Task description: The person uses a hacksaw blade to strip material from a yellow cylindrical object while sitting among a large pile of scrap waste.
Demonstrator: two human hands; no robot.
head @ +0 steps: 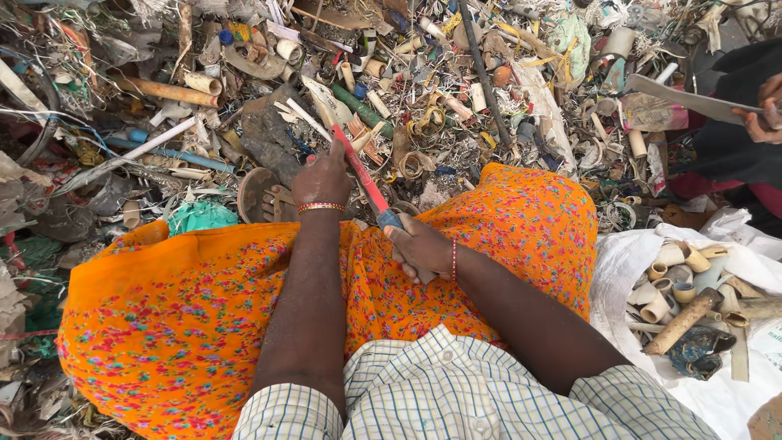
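I sit with an orange flowered cloth (204,301) over my knees, facing a heap of scrap. My left hand (322,181) is closed round the upper part of a thin red strip (360,175), fingers on its far end. My right hand (419,247) grips the lower, blue-grey end of the same strip (389,218) just above my lap. The strip runs slantwise between both hands. A bangle (321,208) circles my left wrist and a thin red one my right.
Mixed scrap (407,90) of pipe pieces, wires and plastic covers the ground ahead. A white sack (643,253) at right holds cut pipe stubs (676,285). Another person's hand (762,122) holds a flat grey piece (692,99) at upper right.
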